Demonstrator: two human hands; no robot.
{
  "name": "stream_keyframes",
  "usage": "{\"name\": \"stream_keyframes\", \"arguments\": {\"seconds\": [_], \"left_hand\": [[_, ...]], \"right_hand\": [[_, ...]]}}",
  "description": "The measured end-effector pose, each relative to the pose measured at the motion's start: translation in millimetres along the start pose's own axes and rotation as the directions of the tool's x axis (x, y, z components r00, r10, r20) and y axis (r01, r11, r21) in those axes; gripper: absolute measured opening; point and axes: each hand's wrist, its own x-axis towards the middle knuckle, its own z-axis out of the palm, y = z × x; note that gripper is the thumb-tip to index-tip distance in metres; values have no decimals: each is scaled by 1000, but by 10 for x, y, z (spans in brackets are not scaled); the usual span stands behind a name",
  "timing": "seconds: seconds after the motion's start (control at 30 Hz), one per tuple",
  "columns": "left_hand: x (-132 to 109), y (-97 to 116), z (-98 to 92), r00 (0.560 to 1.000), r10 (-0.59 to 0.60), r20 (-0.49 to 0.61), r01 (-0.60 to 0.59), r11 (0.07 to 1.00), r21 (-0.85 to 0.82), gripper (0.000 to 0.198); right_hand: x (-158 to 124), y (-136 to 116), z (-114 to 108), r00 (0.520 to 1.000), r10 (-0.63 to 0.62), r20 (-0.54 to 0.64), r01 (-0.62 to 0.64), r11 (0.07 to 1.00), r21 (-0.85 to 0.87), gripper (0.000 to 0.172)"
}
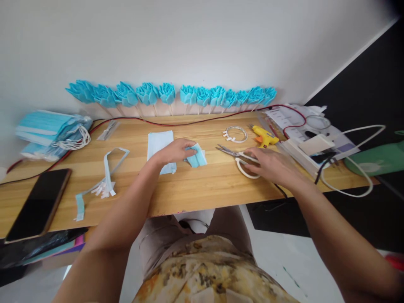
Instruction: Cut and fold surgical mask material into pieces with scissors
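Note:
My left hand (pixel 178 150) is closed on a small folded piece of blue face-mask fabric (pixel 198 156) above the middle of the table. Partly under that hand lies a flat light-blue mask sheet (pixel 159 143). On the right, my right hand (pixel 268 163) has its fingers at the white handles of a pair of scissors (pixel 242 162). The scissors rest on the wood with their blades slightly apart, pointing left. Just beyond them are a roll of white tape (pixel 236 134) and a yellow glue gun (pixel 265 137).
Blue fabric flowers on sticks (pixel 147 93) lean along the wall. Left are a pack of masks (pixel 47 130), cut strips (pixel 107 172) and a phone (pixel 39 204). A power strip (pixel 311 147) with cables and a green bottle (pixel 378 162) sit right.

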Motion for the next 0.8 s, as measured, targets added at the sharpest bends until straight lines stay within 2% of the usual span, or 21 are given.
{"name": "stream_keyframes", "arguments": {"seconds": [0.1, 0.17, 0.27, 0.4, 0.47, 0.6, 0.7, 0.8], "left_hand": [[-7, 34, 50, 996, -14, -87, -5, 976, -219, 22], [-3, 58, 83, 983, -31, -184, -34, 941, -338, 25], [19, 69, 104, 955, -75, -287, -57, 904, -425, 28], [57, 55, 93, 936, -107, -337, -81, 862, -501, 32], [72, 49, 86, 919, -127, -373, -96, 845, -525, 32], [90, 42, 81, 863, -161, -479, -141, 833, -535, 27], [97, 34, 77, 820, -166, -548, -168, 845, -507, 24], [107, 11, 71, 796, -184, -577, -171, 846, -505, 30]], "right_hand": [[85, -131, -4, 996, -32, -87, 40, 995, 87, 39], [205, -304, -36, 983, 0, -182, 52, 959, 280, 36], [442, -618, -67, 982, 86, -167, 33, 798, 601, 34], [765, -941, -12, 994, 57, -97, 48, 566, 823, 40], [899, -1033, 31, 992, 83, -99, 41, 523, 851, 37], [1103, -1131, 73, 970, 197, -144, 15, 542, 840, 28], [1216, -1170, 100, 964, 188, -190, 60, 540, 840, 27], [1286, -1180, 186, 963, 191, -192, 70, 507, 859, 26]]}}
